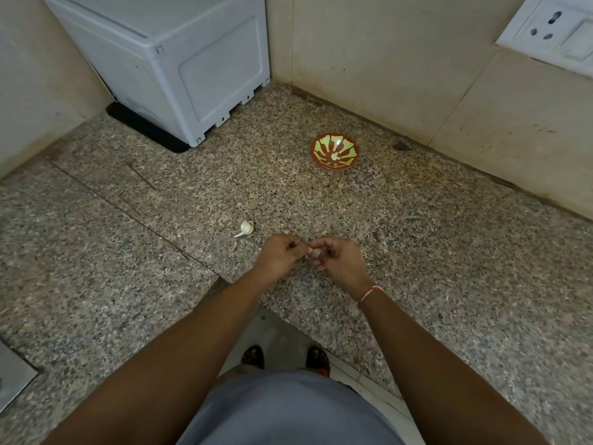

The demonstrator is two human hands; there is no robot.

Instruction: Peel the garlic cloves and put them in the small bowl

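Note:
My left hand (281, 254) and my right hand (338, 260) meet fingertip to fingertip over the granite counter, both pinching one small pale garlic clove (310, 251), which is mostly hidden by the fingers. The rest of the garlic bulb (245, 228), white with a short stem, lies on the counter just left of my left hand. A loose bit of garlic or skin (235, 245) rests below it. The small bowl (334, 151), red-brown with a yellow-green pattern, stands farther back to the right, with pale peeled clove pieces inside.
A white boxy appliance (179, 69) stands on a dark mat at the back left corner. Tiled walls enclose the counter (433, 239) at the back and right, with a wall socket (552, 30) at the top right. The counter's front edge forms a corner near my body.

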